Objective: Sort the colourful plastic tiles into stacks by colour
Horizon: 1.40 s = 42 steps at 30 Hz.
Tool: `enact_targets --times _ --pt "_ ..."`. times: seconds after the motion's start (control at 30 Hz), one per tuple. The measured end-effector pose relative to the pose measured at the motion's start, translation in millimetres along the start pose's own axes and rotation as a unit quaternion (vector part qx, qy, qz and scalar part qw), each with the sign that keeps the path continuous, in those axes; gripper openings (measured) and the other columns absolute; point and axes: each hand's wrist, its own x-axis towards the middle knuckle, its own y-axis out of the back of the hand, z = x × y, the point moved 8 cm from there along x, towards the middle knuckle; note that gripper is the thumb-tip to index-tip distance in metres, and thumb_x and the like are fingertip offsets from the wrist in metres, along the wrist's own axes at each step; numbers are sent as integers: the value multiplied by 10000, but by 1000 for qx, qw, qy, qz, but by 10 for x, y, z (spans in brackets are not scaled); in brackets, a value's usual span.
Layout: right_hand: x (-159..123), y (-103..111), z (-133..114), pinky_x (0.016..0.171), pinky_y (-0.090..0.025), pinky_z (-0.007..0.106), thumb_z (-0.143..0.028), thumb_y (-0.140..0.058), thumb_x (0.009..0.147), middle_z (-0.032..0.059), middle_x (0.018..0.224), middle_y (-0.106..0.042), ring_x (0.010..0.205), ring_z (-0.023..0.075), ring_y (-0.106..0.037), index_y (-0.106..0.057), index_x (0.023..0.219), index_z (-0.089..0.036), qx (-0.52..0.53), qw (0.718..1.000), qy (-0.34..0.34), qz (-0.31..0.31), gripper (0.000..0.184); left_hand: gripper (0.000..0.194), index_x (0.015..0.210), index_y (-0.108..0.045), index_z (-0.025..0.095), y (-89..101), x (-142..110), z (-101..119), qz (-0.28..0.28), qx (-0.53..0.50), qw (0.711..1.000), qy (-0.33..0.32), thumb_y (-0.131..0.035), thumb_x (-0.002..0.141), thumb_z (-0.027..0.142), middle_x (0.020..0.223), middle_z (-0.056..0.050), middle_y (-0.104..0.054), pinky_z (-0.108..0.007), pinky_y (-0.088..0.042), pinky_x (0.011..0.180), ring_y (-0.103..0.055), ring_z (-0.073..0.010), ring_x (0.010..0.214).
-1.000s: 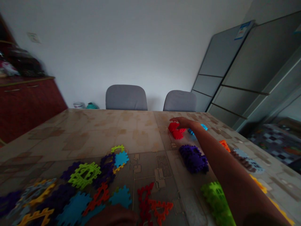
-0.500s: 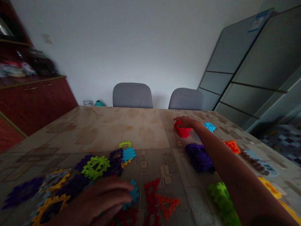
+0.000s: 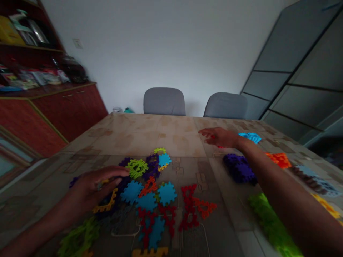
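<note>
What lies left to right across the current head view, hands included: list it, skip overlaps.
Left hand → lime toothed piece beside it → rightmost loose light-blue piece → right hand → light-blue stack → orange stack → grey-and-brown stack.

Left hand is hanging over the messy side, thumb and fingers spread apart. There's a green piece right by its fingertips, a yellow piece just below the thumb, and a bunch of blue pieces off to its right. Right hand is reached out further, fingers curled over some red pieces. They're mostly covered, so can't tell how tight the grip is. Blue pile sits just right of that hand, purple pile on the near side of it, green pile nearer yet.
</note>
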Motion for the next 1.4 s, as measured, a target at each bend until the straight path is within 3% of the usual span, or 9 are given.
enact_targets --times 0.13,0.23,0.4,0.5,0.6,0.77,0.87,1.1,1.4 --pt "-311 -208 -580 856 -594 320 -246 -686 904 102 1243 -739 1052 251 -732 -626 1373 -216 13 994 34 -102 473 223 1126 -734 336 -156 -155 86 -52 -14 998 -44 -567 1009 427 1181 17 -772 -245 -560 930 -733 -202 1077" --pt "-413 -85 -940 871 -595 373 -259 -712 889 120 1258 -728 1037 284 -733 -637 1362 -214 -35 987 71 -141 481 240 1160 -727 329 -201 -213 190 -76 -13 995 -69 -530 1032 377 1212 3 -759 -249 -557 939 -725 -196 1097" --pt "-401 468 -1324 987 -546 396 -216 -663 927 104 1330 -695 1110 268 -702 -610 1382 -226 -93 984 130 -73 458 238 1155 -727 332 -161 -316 314 -58 3 994 -96 -520 1040 356 1177 16 -771 -232 -560 945 -736 -180 1071" --pt "-526 544 -1520 1059 -498 421 -217 -581 980 127 1397 -646 1204 270 -653 -561 1427 -189 -76 986 147 -3 448 233 1179 -713 350 -170 -450 416 -48 15 991 -124 -540 1027 310 1157 41 -778 -183 -555 933 -747 -152 1038" --pt "-766 231 -1710 1049 -499 444 -182 -551 985 162 1375 -650 1221 287 -638 -550 1429 -152 -38 990 130 34 444 283 1252 -677 379 -205 -580 523 -32 28 988 -148 -559 1017 274 1206 46 -762 -167 -534 966 -736 -146 1079" --pt "-1213 -750 -1990 880 -562 404 -68 -600 910 111 1070 -746 1015 281 -699 -683 1157 -182 -23 991 124 -35 285 361 1369 -590 366 -353 -596 792 -48 27 977 -205 -491 1051 227 1310 18 -713 -207 -542 993 -695 -152 1165" --pt "-1417 -1053 -1993 850 -566 393 -90 -618 923 94 1084 -734 961 266 -686 -667 1137 -192 -6 994 112 14 241 326 1351 -608 344 -438 -511 1003 -50 20 966 -255 -471 1073 245 1302 3 -717 -225 -514 1043 -677 -146 1183" --pt "-1586 -1312 -1936 1046 -490 389 -204 -594 999 79 1139 -714 1099 239 -635 -634 1216 -174 12 986 152 64 223 255 1245 -676 340 -627 -447 971 -70 4 965 -253 -495 1067 311 1217 3 -754 -189 -565 951 -717 -158 1092" --pt "-1554 -1244 -1901 960 -518 286 -171 -568 1015 29 1045 -732 1007 175 -653 -665 1129 -195 48 982 165 72 152 256 1227 -667 363 -752 -473 771 -111 25 964 -242 -535 1030 269 1159 31 -759 -155 -569 895 -731 -149 983"
